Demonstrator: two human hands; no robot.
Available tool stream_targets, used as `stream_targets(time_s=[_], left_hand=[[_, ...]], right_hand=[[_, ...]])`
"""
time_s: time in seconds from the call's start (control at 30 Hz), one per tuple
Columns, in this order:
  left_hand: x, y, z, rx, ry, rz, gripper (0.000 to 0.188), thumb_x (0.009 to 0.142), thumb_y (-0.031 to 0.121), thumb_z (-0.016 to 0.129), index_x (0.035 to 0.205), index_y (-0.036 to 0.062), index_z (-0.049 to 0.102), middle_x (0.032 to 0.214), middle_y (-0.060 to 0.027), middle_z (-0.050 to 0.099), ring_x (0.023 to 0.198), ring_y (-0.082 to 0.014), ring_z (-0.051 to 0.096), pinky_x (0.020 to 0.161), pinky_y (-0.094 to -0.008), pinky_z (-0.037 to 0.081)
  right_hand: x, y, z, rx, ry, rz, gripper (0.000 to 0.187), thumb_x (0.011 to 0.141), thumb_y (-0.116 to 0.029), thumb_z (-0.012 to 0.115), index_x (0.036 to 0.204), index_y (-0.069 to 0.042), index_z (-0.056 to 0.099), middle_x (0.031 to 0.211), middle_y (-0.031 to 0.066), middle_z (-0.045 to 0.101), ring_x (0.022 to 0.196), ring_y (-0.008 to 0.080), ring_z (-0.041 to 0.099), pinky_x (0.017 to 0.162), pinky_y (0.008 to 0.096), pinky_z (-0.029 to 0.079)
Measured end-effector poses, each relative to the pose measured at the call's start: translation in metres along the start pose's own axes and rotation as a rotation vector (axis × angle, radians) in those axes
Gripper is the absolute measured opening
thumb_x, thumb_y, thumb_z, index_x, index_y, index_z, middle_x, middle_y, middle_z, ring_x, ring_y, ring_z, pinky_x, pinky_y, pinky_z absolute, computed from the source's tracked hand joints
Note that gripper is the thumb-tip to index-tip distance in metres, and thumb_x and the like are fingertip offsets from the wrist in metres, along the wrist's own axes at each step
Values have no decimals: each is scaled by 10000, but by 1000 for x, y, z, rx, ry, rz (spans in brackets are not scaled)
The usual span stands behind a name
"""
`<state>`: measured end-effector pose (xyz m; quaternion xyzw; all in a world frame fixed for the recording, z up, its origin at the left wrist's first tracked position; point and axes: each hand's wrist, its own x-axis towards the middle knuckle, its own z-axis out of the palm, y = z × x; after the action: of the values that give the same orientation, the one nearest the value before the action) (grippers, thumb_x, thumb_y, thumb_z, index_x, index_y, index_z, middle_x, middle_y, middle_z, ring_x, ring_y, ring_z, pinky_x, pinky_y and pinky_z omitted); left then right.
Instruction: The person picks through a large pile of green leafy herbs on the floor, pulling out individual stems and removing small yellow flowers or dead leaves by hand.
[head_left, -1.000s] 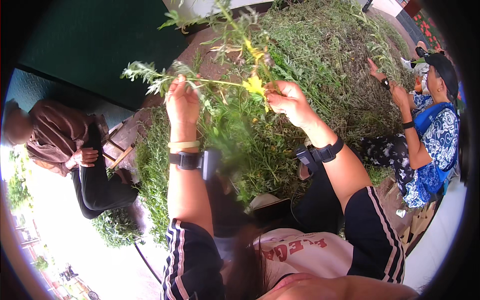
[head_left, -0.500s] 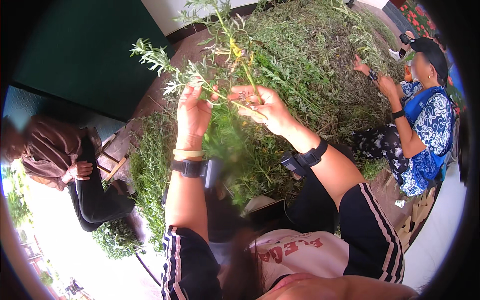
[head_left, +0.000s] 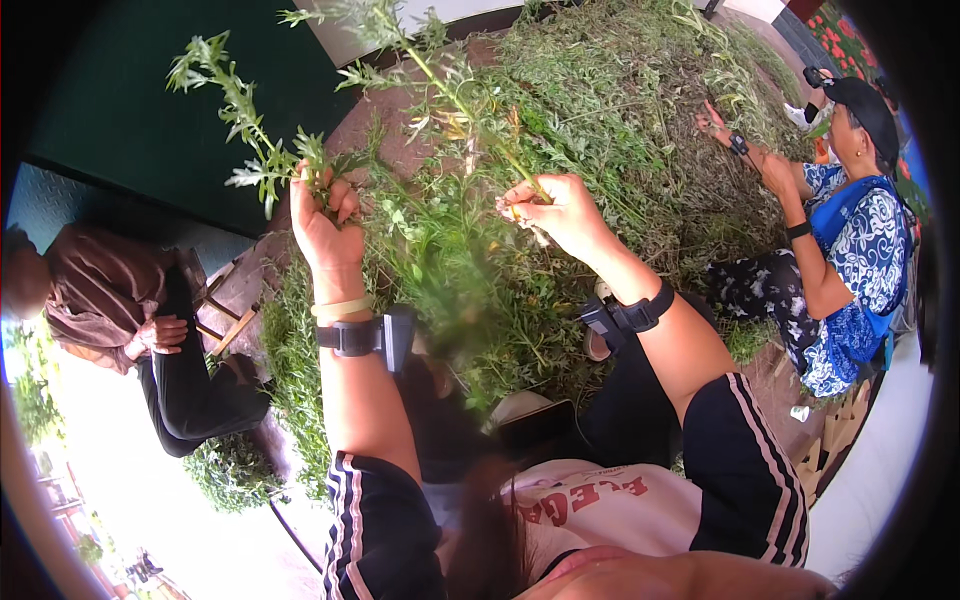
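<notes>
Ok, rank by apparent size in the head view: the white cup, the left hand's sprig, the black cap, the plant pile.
Plant pile
Sprig in the left hand, perhaps enlarged by nearness
Black cap
White cup

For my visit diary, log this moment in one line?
left hand holds leafy green sprig | right hand grips long green leafy stem | sprig, stem apart | heaped green plants below

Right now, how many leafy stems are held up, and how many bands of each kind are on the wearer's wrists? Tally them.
Leafy stems, in left hand and right hand: 2
Black wrist straps: 2
Cream wristband: 1
Total: 5
</notes>
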<state>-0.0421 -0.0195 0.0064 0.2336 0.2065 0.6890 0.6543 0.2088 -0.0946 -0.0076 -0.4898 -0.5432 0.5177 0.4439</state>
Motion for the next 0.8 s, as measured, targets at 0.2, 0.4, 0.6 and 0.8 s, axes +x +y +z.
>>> stream_targets(time_s=[0.2,0.4,0.6,0.8], left_hand=[[-3,-4,8,145,-28,32,183,786,213,565,911,101,493,828,9,541,429,-26,245,373,-158,189],[-4,-2,10,203,29,20,122,745,51,544,755,123,446,675,39,470,413,-35,247,382,-174,207],[-2,-3,1,276,53,9,120,730,32,563,738,101,466,613,40,431,424,-52,275,398,-191,228],[4,-15,-6,305,54,-12,109,729,32,569,754,90,479,614,37,440,425,-51,295,391,-189,227]], right_hand=[[-5,-4,9,-494,-13,-100,111,709,-110,615,795,-41,625,650,72,590,546,116,535,516,261,407],[-1,10,12,-775,5,-325,103,698,-93,592,779,-30,606,759,89,597,623,226,577,576,301,456],[-1,3,20,-824,5,-340,268,693,-217,628,896,-48,585,843,84,600,720,207,586,656,290,459],[10,7,21,-208,-40,-253,252,715,-160,631,913,-13,577,748,61,592,688,107,550,632,237,425]])
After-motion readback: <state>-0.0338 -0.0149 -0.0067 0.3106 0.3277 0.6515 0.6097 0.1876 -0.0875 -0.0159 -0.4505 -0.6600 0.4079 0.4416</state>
